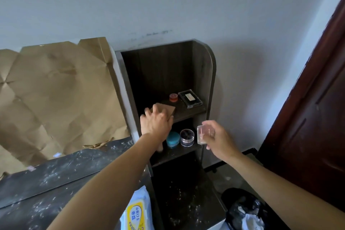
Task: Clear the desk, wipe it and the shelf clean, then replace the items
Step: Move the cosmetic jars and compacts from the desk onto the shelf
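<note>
Beside the dusty bench (56, 177), the dark shelf unit (203, 73) is carrying a clear case (190, 98) and a red jar (173, 97) on its upper level. The left hand (156, 123) is gripping a brown box (167, 109) at that level's front edge. The right hand (218, 136) is pinching a small clear box (202, 134) in curled fingers, in front of the lower level.

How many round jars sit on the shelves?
3: a red jar on the upper shelf, a teal jar and a clear jar on the lower shelf; the left arm may hide more.

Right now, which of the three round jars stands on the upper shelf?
The small red jar; the teal jar and the clear jar stand one level lower.
</note>
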Motion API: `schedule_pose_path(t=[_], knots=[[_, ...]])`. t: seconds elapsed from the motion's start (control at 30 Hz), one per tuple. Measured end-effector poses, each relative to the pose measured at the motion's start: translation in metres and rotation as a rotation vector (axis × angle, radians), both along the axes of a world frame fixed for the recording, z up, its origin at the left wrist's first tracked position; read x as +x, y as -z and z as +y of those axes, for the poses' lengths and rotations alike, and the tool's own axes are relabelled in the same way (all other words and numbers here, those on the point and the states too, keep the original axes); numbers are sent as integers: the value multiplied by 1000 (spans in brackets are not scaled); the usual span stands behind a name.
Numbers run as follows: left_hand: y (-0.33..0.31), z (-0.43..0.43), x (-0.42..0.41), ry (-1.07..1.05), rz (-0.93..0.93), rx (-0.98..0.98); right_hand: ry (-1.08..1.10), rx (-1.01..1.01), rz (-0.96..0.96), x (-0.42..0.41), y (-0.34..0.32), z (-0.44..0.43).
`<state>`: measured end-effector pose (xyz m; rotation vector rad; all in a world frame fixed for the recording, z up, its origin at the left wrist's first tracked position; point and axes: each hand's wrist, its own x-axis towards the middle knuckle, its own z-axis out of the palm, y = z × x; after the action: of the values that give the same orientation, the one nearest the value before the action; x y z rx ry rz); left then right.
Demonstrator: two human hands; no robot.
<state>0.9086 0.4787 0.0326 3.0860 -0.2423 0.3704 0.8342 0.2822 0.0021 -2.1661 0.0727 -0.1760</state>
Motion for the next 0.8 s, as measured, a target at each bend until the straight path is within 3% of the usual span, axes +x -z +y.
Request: schedule_pose_path(t=[0.17, 0.33, 0.43, 0.57, 0.8], knots=[[18, 0, 21, -45, 43, -3, -50, 16, -18, 47, -20, -2], [23, 6, 15, 73, 57, -186, -129, -18, -1, 102, -31, 3], [22, 19, 3, 173, 34, -35, -214, -98, 138, 127, -33, 12], [22, 20, 6, 137, 15, 43, -328, -23, 298, 144, -37, 22], [24, 11, 15, 54, -38, 55, -516, -309, 511, 159, -54, 19]])
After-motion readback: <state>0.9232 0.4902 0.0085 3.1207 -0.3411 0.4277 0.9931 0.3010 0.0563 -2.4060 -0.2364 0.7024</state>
